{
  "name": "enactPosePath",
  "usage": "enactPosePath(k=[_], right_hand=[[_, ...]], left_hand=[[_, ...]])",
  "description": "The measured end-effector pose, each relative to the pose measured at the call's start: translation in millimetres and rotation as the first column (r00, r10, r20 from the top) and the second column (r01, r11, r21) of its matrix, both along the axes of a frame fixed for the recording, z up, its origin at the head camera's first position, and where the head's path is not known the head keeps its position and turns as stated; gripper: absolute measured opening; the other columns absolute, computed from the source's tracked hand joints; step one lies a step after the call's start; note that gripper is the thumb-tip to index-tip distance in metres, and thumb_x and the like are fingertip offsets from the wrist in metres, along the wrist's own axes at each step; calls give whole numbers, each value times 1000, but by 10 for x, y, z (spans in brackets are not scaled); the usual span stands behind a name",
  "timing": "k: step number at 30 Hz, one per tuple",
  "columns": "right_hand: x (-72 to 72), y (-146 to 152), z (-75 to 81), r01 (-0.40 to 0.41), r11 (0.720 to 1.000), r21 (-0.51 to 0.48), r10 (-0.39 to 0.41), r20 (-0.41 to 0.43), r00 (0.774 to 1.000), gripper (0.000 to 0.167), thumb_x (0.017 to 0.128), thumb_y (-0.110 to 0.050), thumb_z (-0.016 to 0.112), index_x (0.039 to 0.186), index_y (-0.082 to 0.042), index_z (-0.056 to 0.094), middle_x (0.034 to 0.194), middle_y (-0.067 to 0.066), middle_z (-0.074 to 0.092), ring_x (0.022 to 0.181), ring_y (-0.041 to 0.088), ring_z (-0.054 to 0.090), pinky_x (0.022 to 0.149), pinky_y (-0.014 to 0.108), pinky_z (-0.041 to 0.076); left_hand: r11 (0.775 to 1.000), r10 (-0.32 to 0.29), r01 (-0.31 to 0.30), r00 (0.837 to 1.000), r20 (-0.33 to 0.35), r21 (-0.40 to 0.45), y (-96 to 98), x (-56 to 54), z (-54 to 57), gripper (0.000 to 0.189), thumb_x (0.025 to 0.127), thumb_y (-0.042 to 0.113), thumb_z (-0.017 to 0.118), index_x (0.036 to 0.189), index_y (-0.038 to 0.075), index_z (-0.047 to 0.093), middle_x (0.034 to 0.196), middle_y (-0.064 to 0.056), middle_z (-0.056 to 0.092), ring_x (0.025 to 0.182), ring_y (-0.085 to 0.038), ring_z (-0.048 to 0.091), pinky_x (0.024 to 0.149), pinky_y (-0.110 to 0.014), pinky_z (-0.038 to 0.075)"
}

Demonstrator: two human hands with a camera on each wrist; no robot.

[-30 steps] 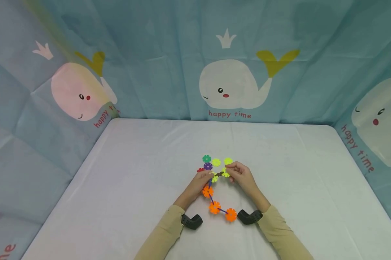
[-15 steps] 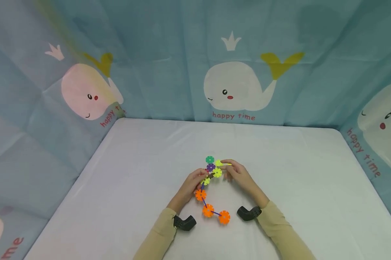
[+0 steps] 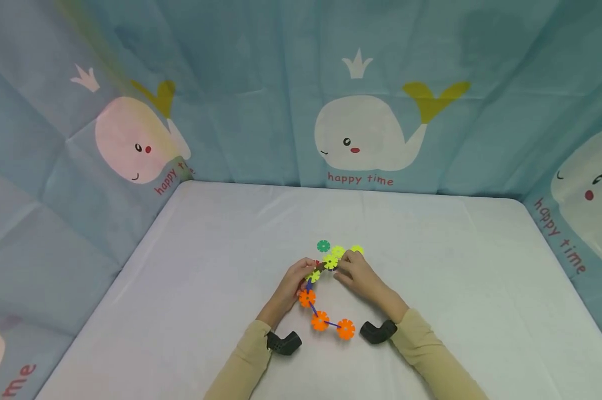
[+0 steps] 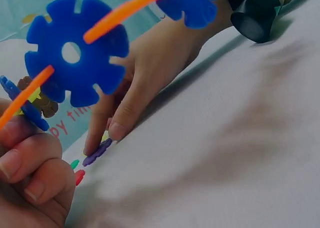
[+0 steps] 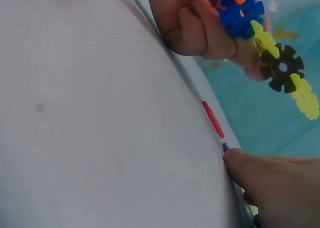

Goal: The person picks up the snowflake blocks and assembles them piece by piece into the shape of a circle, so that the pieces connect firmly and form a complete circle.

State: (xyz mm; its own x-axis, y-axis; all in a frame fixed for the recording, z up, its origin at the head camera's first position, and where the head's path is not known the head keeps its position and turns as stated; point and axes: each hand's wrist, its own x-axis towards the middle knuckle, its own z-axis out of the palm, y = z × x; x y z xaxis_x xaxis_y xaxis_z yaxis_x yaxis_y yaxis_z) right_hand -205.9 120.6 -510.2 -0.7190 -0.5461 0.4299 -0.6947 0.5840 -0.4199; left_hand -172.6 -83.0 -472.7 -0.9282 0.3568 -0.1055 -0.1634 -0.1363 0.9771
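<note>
My left hand (image 3: 290, 286) holds up a chain of notched snowflake discs, pinching it near a blue disc (image 5: 242, 12). Orange discs (image 3: 320, 320) joined edgewise by blue ones hang towards me. At the far end a brown disc (image 5: 283, 67) sits between two yellow discs, the outermost yellow disc (image 3: 330, 261) being free of any fingers. Down on the table, my right hand (image 3: 362, 278) has its thumb and a finger on either side of a loose purple disc (image 4: 98, 153), mostly covered by the hand in the head view.
Beyond the hands lie a loose green disc (image 3: 323, 245), a yellow disc (image 3: 338, 251) and another yellow disc (image 3: 357, 250). A red disc (image 5: 214, 119) lies flat beside the purple one. A blue whale-print curtain (image 3: 261, 139) borders the white table (image 3: 221, 244).
My right hand has let go of the chain's yellow end and come down onto the purple disc. My left hand has shifted a little left with the chain.
</note>
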Motion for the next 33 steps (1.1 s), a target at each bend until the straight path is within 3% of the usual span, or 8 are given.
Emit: enactPosePath(k=[7,11,13,18,21,25,30,33], right_hand=[[13,10,-19,-2,990,-142,15,92,996,10,75,-10,72,80,-11,63,88,-3,59,80,16,44,69,32,37],[54,44,-15,96,961,-260,-41,207,977,18,73,-5,73,87,-7,63,83,-1,60,73,14,47,65,29,39],[90,80,27,163,915,-368,-33,333,942,20,74,-4,71,91,-3,61,81,4,60,68,17,50,59,27,41],[156,186,138,292,753,-590,144,581,801,16,81,-3,65,93,6,59,79,20,61,60,26,54,54,28,46],[196,184,205,294,745,-599,186,610,770,16,83,1,61,97,9,59,84,22,61,64,31,57,59,33,49],[246,145,289,281,768,-575,159,597,787,16,83,6,57,99,12,58,86,22,61,68,36,58,61,35,50],[260,130,315,322,775,-544,29,539,842,11,81,7,60,92,10,60,78,20,60,63,34,55,57,27,48],[251,137,301,299,778,-552,40,519,854,10,80,8,60,90,10,61,80,21,60,66,34,56,59,26,48]], left_hand=[[999,-20,20,1000,-7,-30,14,4,10,11,95,8,38,90,4,47,64,1,35,46,-6,30,40,-16,25],[998,-48,47,999,-11,-46,20,8,18,10,95,8,38,93,3,46,61,0,35,46,-7,30,41,-17,26],[996,-68,66,997,-22,-52,28,13,21,10,95,8,37,94,2,45,59,-1,35,45,-8,30,41,-17,27],[994,-106,105,994,-27,-33,41,-30,-121,14,95,11,39,99,-2,43,57,-1,37,43,-9,31,40,-18,27],[989,-144,143,989,-32,-39,43,-20,-106,18,95,7,37,106,-6,44,56,-3,36,43,-12,30,41,-20,27],[977,-203,198,977,-67,-75,54,20,-15,28,94,3,35,119,-9,40,54,-6,35,43,-14,29,41,-22,28],[975,-214,207,974,-80,-87,53,23,-5,35,94,2,35,128,-7,32,55,-4,39,42,-14,30,41,-22,30],[972,-225,218,972,-74,-92,47,25,0,39,94,2,35,131,-6,30,56,-3,40,43,-15,31,42,-21,30]])
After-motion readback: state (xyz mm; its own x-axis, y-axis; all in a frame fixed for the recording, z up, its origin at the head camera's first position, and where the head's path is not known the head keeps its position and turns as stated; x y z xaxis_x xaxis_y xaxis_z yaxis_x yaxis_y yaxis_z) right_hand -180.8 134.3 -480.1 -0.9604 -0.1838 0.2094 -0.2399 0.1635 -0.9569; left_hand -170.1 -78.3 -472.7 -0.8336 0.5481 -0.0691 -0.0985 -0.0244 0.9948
